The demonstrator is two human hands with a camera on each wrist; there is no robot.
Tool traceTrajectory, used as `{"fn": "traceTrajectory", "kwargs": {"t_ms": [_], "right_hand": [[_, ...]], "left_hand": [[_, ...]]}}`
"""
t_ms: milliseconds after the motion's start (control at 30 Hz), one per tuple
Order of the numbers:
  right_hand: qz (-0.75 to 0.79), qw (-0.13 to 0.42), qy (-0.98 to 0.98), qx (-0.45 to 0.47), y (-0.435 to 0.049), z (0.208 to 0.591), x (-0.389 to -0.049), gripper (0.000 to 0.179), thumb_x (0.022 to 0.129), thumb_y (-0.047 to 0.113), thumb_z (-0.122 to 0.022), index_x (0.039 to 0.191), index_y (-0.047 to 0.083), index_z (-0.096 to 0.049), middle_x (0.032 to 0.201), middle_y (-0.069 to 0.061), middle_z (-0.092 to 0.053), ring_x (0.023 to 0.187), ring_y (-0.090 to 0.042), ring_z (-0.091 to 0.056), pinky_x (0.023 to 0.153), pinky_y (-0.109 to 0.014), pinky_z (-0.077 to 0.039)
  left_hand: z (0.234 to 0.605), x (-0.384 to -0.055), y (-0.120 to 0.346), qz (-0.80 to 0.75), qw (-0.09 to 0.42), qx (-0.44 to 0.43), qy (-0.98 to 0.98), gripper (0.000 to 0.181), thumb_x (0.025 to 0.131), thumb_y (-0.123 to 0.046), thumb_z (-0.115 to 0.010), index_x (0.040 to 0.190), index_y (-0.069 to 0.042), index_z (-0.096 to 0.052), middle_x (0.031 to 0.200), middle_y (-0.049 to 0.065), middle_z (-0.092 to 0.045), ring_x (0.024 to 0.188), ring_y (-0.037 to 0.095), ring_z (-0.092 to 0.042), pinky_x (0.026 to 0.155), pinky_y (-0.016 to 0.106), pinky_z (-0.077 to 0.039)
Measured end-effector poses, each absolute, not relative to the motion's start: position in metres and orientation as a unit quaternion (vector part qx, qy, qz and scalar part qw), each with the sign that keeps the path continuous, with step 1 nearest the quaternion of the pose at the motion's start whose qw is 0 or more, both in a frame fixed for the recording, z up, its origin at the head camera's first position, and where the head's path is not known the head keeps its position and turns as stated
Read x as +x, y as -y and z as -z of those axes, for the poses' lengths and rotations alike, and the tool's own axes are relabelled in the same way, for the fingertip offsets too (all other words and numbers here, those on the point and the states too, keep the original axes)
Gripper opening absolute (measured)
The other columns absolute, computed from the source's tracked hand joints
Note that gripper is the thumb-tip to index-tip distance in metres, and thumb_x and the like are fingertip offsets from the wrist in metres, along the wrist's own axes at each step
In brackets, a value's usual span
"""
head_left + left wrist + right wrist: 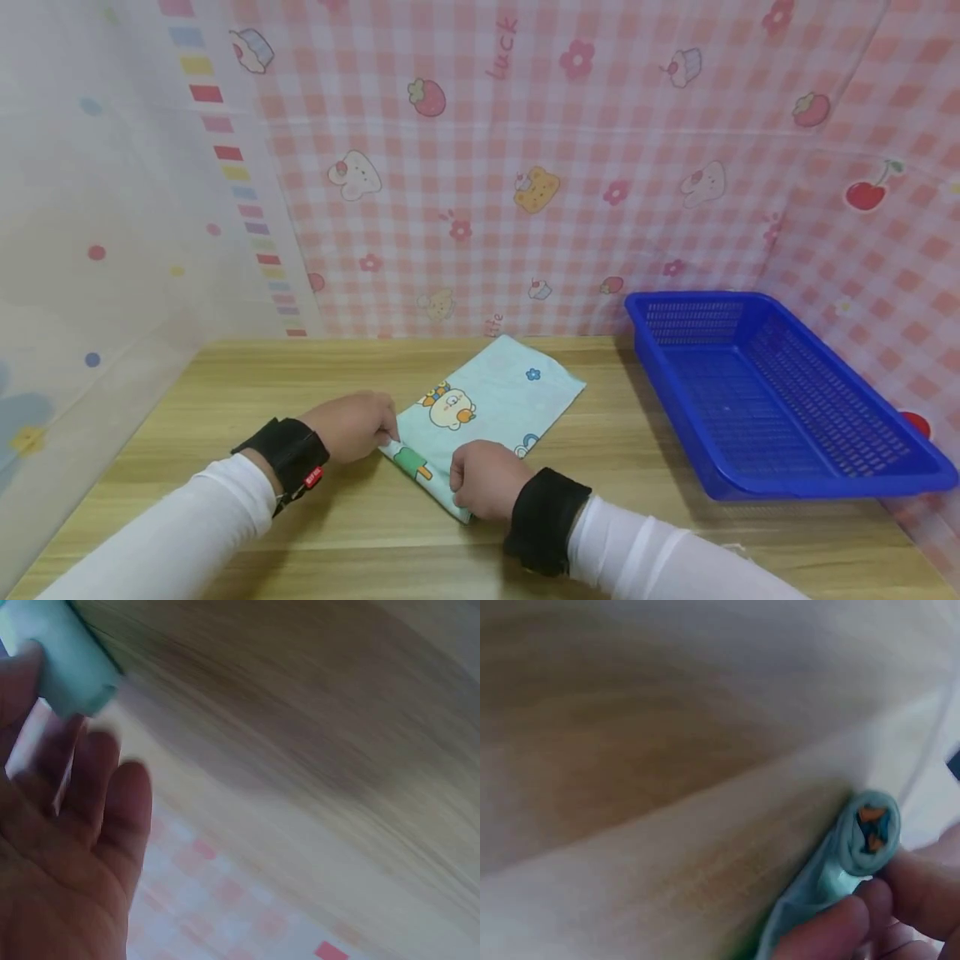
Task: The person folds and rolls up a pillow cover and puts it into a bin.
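A light blue-green cloth [495, 392] printed with cartoon figures lies on the table, its near edge wound into a narrow roll. My left hand [352, 427] pinches the roll's left end between thumb and fingers; in the left wrist view the rolled end [71, 664] sticks out past the thumb. At the other end, my right hand [487, 479] grips the roll with thumb and fingertips. The right wrist view shows the coiled end [870, 832] with orange and dark bits of print inside the spiral. Beyond the roll, the cloth spreads flat toward the back.
A blue plastic basket [750, 400] with mesh sides stands on the right of the wooden table [247, 375]. Behind the table hangs a pink checked sheet [480, 150], and a pale sheet [112, 208] covers the left side.
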State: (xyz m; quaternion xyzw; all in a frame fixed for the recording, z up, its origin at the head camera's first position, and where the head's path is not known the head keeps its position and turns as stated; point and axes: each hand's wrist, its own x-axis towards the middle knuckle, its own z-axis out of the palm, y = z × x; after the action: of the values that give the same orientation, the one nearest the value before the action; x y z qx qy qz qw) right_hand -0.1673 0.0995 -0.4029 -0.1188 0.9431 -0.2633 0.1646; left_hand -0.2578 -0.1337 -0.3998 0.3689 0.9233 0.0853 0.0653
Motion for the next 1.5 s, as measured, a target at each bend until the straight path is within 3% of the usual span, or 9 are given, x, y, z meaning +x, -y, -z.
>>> {"fn": "traceTrajectory", "kwargs": {"t_ms": [100,267,600,767,867,1033,1300,1500], "right_hand": [[0.190,0.125,-0.958,-0.174,-0.094,0.404,-0.159,0.017,0.092,0.005,-0.072,0.079,0.015,-0.067,0.072,0.005,-0.059,0.068,-0.011,-0.052,0.067,-0.026,-0.047],[0.069,0.081,-0.969,-0.224,-0.084,0.404,-0.148,0.004,0.093,0.011,-0.072,0.089,0.012,-0.071,0.074,0.004,-0.058,0.065,-0.009,-0.049,0.064,-0.026,-0.048],[0.048,0.059,-0.971,-0.228,-0.083,0.407,-0.146,0.006,0.094,0.014,-0.074,0.097,0.010,-0.073,0.078,0.002,-0.060,0.065,-0.008,-0.049,0.063,-0.025,-0.048],[0.098,0.098,-0.970,-0.198,-0.087,0.408,-0.152,0.003,0.093,0.011,-0.070,0.096,0.010,-0.069,0.076,0.003,-0.057,0.067,-0.011,-0.050,0.064,-0.027,-0.046],[0.153,0.136,-0.964,-0.168,-0.091,0.408,-0.157,0.005,0.092,0.008,-0.069,0.096,0.010,-0.069,0.078,0.004,-0.059,0.070,-0.012,-0.053,0.068,-0.028,-0.048],[0.192,0.152,-0.958,-0.149,-0.101,0.407,-0.166,0.002,0.093,0.010,-0.070,0.094,0.010,-0.072,0.082,0.006,-0.064,0.075,-0.010,-0.056,0.077,-0.029,-0.052],[0.265,0.194,-0.939,-0.100,-0.112,0.400,-0.176,0.011,0.092,0.010,-0.076,0.083,0.010,-0.071,0.076,0.002,-0.063,0.071,-0.014,-0.055,0.068,-0.028,-0.045],[0.294,0.211,-0.929,-0.078,-0.117,0.398,-0.179,0.019,0.090,0.010,-0.079,0.075,0.010,-0.068,0.067,0.001,-0.060,0.062,-0.015,-0.054,0.060,-0.027,-0.041]], "left_hand": [[0.400,-0.254,0.129,-0.066,0.044,0.365,-0.928,0.010,0.092,-0.007,-0.077,0.088,-0.016,-0.080,0.088,-0.008,-0.061,0.082,0.008,-0.055,0.080,0.031,-0.054],[0.403,-0.249,0.129,-0.072,0.029,0.326,-0.942,0.015,0.090,-0.007,-0.079,0.085,-0.021,-0.080,0.085,-0.012,-0.068,0.077,0.005,-0.057,0.080,0.031,-0.056],[0.404,-0.254,0.139,-0.081,0.017,0.418,-0.905,0.020,0.080,0.002,-0.082,0.089,-0.015,-0.082,0.086,-0.010,-0.068,0.079,0.003,-0.058,0.077,0.027,-0.056],[0.410,-0.258,0.142,-0.070,0.004,0.448,-0.891,0.018,0.080,-0.002,-0.085,0.090,-0.017,-0.080,0.089,-0.011,-0.065,0.082,0.005,-0.058,0.080,0.028,-0.055],[0.412,-0.261,0.142,-0.065,0.008,0.451,-0.890,0.015,0.085,-0.005,-0.083,0.092,-0.018,-0.079,0.091,-0.012,-0.065,0.084,0.005,-0.057,0.083,0.030,-0.056],[0.412,-0.266,0.138,-0.082,0.027,0.433,-0.897,0.014,0.093,-0.005,-0.077,0.095,-0.019,-0.080,0.093,-0.012,-0.068,0.088,0.005,-0.061,0.087,0.032,-0.057],[0.404,-0.268,0.123,-0.104,0.094,0.331,-0.933,0.016,0.098,-0.007,-0.071,0.095,-0.020,-0.081,0.098,-0.008,-0.074,0.094,0.012,-0.067,0.093,0.039,-0.057],[0.400,-0.268,0.112,-0.117,0.107,0.295,-0.942,0.018,0.094,-0.009,-0.076,0.084,-0.022,-0.070,0.086,-0.009,-0.065,0.081,0.013,-0.057,0.081,0.036,-0.050]]}}
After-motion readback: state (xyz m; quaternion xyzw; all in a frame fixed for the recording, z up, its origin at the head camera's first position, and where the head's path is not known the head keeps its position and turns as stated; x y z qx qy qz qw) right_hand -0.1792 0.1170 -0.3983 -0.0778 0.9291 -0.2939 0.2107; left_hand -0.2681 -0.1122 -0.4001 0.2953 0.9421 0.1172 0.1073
